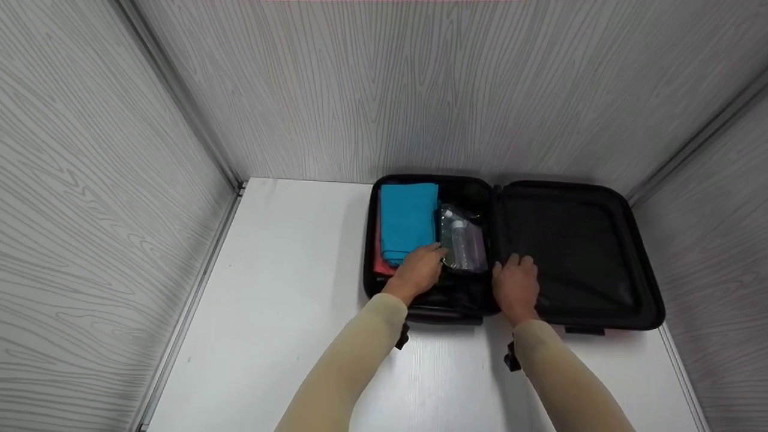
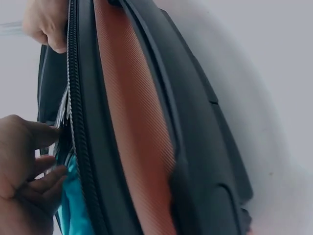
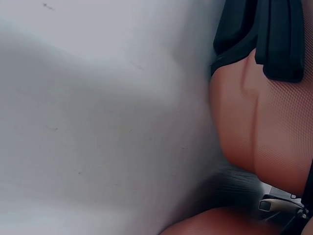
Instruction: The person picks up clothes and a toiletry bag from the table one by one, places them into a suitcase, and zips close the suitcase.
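Observation:
An open suitcase [image 1: 453,313] lies on the white surface, black inside with a coral-orange shell [image 2: 132,98]. Folded blue cloth [image 1: 409,216] fills the left of its packed half, over a red cloth [image 1: 384,265]. To the right lies a clear pouch [image 1: 471,246] with a white-capped bottle [image 1: 459,237] inside. My left hand [image 1: 422,268] reaches over the front rim, its thumb and fingers pinching the pouch's near-left edge beside the blue cloth. My right hand [image 1: 517,287] rests on the lid half [image 1: 570,252] near the hinge, fingers loosely curled.
White panels with grey wood grain [image 1: 420,90] rise behind and at both sides. The suitcase stands near the back panel, its lid half spread to the right. White tabletop [image 1: 288,270] stretches to the left and in front.

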The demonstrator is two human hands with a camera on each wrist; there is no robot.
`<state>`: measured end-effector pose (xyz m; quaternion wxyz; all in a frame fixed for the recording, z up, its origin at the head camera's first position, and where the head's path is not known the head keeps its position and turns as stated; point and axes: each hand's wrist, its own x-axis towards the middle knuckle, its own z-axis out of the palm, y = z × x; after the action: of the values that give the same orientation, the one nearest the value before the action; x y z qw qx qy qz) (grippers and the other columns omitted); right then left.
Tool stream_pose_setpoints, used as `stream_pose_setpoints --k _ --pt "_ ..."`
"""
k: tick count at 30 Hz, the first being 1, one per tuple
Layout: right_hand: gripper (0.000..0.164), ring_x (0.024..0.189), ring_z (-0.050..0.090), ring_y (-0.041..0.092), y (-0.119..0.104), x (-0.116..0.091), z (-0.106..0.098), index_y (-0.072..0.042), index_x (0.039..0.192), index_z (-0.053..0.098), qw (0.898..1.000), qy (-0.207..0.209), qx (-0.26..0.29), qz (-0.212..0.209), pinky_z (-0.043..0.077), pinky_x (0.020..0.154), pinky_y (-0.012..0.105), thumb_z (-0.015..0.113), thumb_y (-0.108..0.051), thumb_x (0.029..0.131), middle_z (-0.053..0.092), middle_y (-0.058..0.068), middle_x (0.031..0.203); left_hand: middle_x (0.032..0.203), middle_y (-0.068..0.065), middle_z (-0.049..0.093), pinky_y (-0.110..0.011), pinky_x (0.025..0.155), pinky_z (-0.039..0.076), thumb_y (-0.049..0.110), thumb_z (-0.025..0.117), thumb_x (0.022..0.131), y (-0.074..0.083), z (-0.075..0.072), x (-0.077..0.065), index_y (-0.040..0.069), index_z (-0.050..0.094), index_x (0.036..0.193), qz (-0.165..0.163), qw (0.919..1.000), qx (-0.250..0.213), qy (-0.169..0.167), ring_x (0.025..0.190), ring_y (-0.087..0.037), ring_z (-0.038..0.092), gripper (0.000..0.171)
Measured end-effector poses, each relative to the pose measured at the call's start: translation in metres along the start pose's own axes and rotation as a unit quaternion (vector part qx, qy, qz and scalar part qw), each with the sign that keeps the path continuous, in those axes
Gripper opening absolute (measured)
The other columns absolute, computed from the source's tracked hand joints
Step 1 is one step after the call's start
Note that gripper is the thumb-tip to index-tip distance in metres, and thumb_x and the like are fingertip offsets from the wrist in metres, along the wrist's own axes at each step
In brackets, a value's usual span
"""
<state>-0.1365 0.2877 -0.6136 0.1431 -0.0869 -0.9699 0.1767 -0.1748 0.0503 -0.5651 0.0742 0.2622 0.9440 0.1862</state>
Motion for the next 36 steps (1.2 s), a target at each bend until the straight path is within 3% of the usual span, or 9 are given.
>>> stream_pose_setpoints --k 4,8,14,18,22,25,28,32,36 --pt "0.053 0.1 0.058 0.052 0.002 0.001 -0.002 0.019 0.123 0.058 0.999 -0.028 0.024 0.016 0.055 0.075 0.065 0.049 -0.032 0.112 0.054 0.036 0.112 0.152 -0.013 0.059 -0.039 0.117 0.045 0.012 0.053 0.11 -0.013 -0.003 -0.016 0.009 0.064 0.145 0.004 0.9974 -0.025 0.068 0.142 -0.029 0.055 0.037" --pt "0.066 0.111 0.057 0.053 0.006 0.003 -0.009 0.019 0.131 0.058 0.996 -0.06 0.059 0.029 0.051 0.09 0.066 0.037 -0.042 0.115 0.056 0.038 0.12 0.142 -0.015 0.066 -0.042 0.115 0.048 0.008 0.058 0.107 -0.032 -0.009 -0.035 0.006 0.07 0.136 0.0 0.9894 -0.025 0.143 0.135 -0.032 0.06 0.031" --pt "0.066 0.105 0.059 0.05 0.017 -0.005 -0.02 0.013 0.115 0.067 0.995 -0.046 0.079 0.032 0.049 0.09 0.065 0.036 -0.046 0.115 0.063 0.034 0.109 0.134 -0.018 0.069 -0.051 0.115 0.046 0.009 0.068 0.102 -0.058 -0.011 -0.056 0.0 0.07 0.132 -0.012 0.9773 -0.013 0.211 0.134 -0.036 0.06 0.032" --pt "0.062 0.105 0.058 0.052 0.03 -0.01 -0.028 0.016 0.115 0.067 0.996 -0.016 0.078 0.037 0.047 0.095 0.065 0.043 -0.041 0.114 0.064 0.037 0.107 0.143 -0.021 0.064 -0.063 0.117 0.04 0.02 0.073 0.1 -0.069 -0.008 -0.069 0.0 0.066 0.138 -0.038 0.979 -0.022 0.199 0.143 -0.042 0.051 0.044" --pt "0.059 0.116 0.054 0.058 0.05 -0.015 -0.044 0.02 0.129 0.06 0.995 -0.013 0.07 0.069 0.041 0.104 0.07 0.045 -0.034 0.113 0.06 0.043 0.122 0.16 -0.024 0.046 -0.061 0.123 0.031 0.039 0.072 0.101 -0.075 -0.006 -0.079 0.001 0.051 0.153 -0.072 0.9838 -0.052 0.156 0.154 -0.043 0.036 0.068" --pt "0.053 0.118 0.052 0.061 0.067 -0.02 -0.054 0.021 0.134 0.057 0.994 0.006 0.049 0.095 0.04 0.101 0.074 0.047 -0.026 0.111 0.056 0.044 0.127 0.17 -0.025 0.028 -0.057 0.128 0.024 0.052 0.07 0.099 -0.077 -0.003 -0.085 0.003 0.035 0.163 -0.099 0.9841 -0.086 0.12 0.159 -0.042 0.023 0.088" --pt "0.043 0.107 0.054 0.062 0.086 -0.026 -0.059 0.021 0.126 0.059 0.992 0.062 0.019 0.11 0.044 0.09 0.075 0.052 -0.017 0.107 0.056 0.045 0.117 0.175 -0.023 0.012 -0.055 0.13 0.02 0.062 0.069 0.096 -0.077 0.002 -0.09 0.005 0.021 0.168 -0.12 0.9823 -0.112 0.09 0.162 -0.04 0.014 0.103" --pt "0.039 0.098 0.052 0.06 0.106 -0.036 -0.06 0.022 0.117 0.058 0.984 0.11 0.001 0.141 0.043 0.079 0.073 0.055 -0.014 0.104 0.052 0.041 0.106 0.177 -0.018 0.003 -0.055 0.13 0.02 0.069 0.067 0.093 -0.079 0.008 -0.094 0.008 0.012 0.17 -0.131 0.9814 -0.12 0.073 0.163 -0.038 0.011 0.113" --pt "0.049 0.108 0.046 0.059 0.116 -0.042 -0.057 0.022 0.125 0.05 0.975 0.111 0.015 0.192 0.039 0.084 0.07 0.057 -0.021 0.103 0.046 0.043 0.118 0.178 -0.016 0.0 -0.055 0.13 0.02 0.069 0.07 0.091 -0.081 0.009 -0.094 0.009 0.009 0.17 -0.129 0.9812 -0.124 0.071 0.163 -0.039 0.013 0.117"
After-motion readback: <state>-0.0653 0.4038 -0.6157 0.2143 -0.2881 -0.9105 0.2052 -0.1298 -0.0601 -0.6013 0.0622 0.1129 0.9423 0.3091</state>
